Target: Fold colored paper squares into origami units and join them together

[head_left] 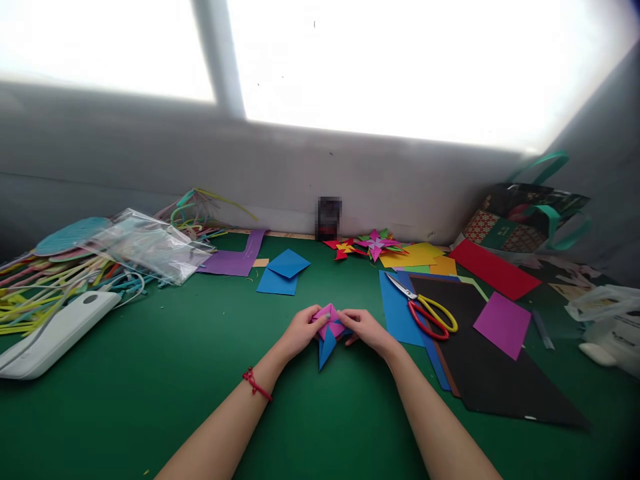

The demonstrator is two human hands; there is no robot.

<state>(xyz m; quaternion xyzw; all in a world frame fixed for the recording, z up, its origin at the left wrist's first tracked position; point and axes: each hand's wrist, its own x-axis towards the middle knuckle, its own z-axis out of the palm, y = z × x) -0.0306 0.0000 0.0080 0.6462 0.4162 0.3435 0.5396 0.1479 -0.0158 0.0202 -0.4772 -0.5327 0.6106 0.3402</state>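
Between my hands, just over the green table, is a folded origami piece [327, 343] in pink and blue paper, with one blue point hanging toward me. My left hand [304, 328] pinches its left side, thumb on the pink part. On the right edge, the fingers of my right hand [364, 327] close on a blue flap; their tips are partly hidden. Two blue paper squares [289, 265] lie beyond my left hand, one overlapping the other. Finished paper flowers [376, 245] in pink, red, yellow and green rest at the back.
Scissors [423, 303] with red and yellow handles lie on blue and black sheets [490, 353] at right, beside a purple square [503, 325]. Farther right stands a patterned bag [505, 227]. Pipe cleaners [65, 287], a plastic bag [150, 243] and a white power strip [60, 333] fill the left.
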